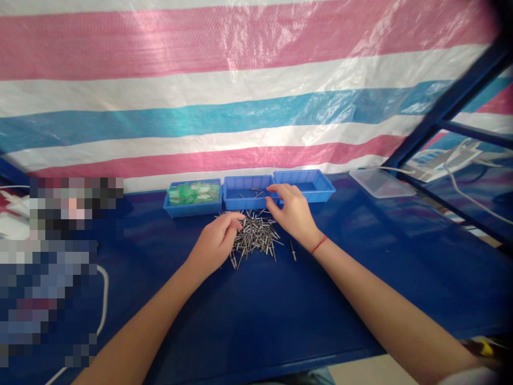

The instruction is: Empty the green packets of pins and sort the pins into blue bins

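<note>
Head view, 2 bare hands over a blue surface (256, 315). Left hand (218, 238): at the left edge of the pile, fingers curled inward; whether a pin sits between the fingertips cannot be told. Right hand (295, 213): thumb and forefinger parted, nothing visible between them, forefinger over the right end of the middle box; contact with its rim unclear. Red wristband (319, 245) on that arm.

Metal pins (258, 235): 1 loose pile between the hands, lying crosswise in many directions; 1 stray pin (294, 251) to the right, apart from the pile. Handling, as judged: take pins from the fringe, where they tangle least; pinch by the thin shaft, thumb against forefinger; lift straight, so neighbours are not dragged; keep the wrist above the box rims.

Boxes, blue, 3, in a row behind: middle box (243, 203), a few pins inside; left box (194, 210), green packets (196, 192); right box (321, 195), beside it. Clear tray (380, 183), farther right. Striped sheet (200, 125), backdrop.
</note>
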Available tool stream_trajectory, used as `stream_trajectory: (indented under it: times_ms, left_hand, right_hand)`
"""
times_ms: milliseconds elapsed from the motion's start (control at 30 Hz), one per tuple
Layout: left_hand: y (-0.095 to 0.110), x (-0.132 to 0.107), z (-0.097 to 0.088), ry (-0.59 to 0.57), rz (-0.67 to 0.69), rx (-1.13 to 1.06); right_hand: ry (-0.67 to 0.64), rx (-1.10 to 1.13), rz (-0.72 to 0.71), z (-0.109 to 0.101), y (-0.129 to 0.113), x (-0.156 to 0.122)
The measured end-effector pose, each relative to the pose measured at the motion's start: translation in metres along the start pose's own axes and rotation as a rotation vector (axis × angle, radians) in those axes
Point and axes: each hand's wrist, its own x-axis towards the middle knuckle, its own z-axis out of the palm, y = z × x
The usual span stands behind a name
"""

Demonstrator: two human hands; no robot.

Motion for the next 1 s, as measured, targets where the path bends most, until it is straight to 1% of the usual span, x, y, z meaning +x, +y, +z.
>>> stream_trajectory:
  times_ms: [67,133,233,400,500,700,867,933,1000]
  left_hand:
    - [0.000,0.000,-0.004,-0.057,0.078,0.126]
    - [0.000,0.000,-0.007,-0.120,0.134,0.266]
    - [0.000,0.000,-0.008,-0.177,0.164,0.413]
    - [-0.001,0.001,-0.006,-0.198,0.158,0.472]
    - [-0.002,0.001,-0.005,-0.212,0.156,0.469]
    - [-0.001,0.000,-0.004,-0.217,0.154,0.470]
    - [-0.001,-0.001,-0.004,-0.221,0.157,0.477]
    - [-0.002,-0.001,-0.003,-0.219,0.156,0.469]
    - [-0.004,-0.001,-0.002,-0.208,0.149,0.448]
  right_hand:
    - [0.011,0.014,-0.007,-0.005,-0.006,-0.004]
    - [-0.012,0.059,-0.016,-0.012,-0.014,-0.008]
    - [-0.131,0.106,-0.048,-0.016,-0.020,-0.013]
    - [-0.346,0.073,-0.095,-0.007,-0.019,-0.021]
    - [-0.416,0.037,-0.108,-0.001,-0.020,-0.024]
    - [-0.436,0.025,-0.082,0.001,-0.024,-0.024]
    - [-0.420,-0.017,-0.047,0.005,-0.023,-0.025]
    - [-0.405,-0.020,-0.046,0.005,-0.023,-0.025]
    - [-0.352,0.019,-0.041,0.003,-0.024,-0.025]
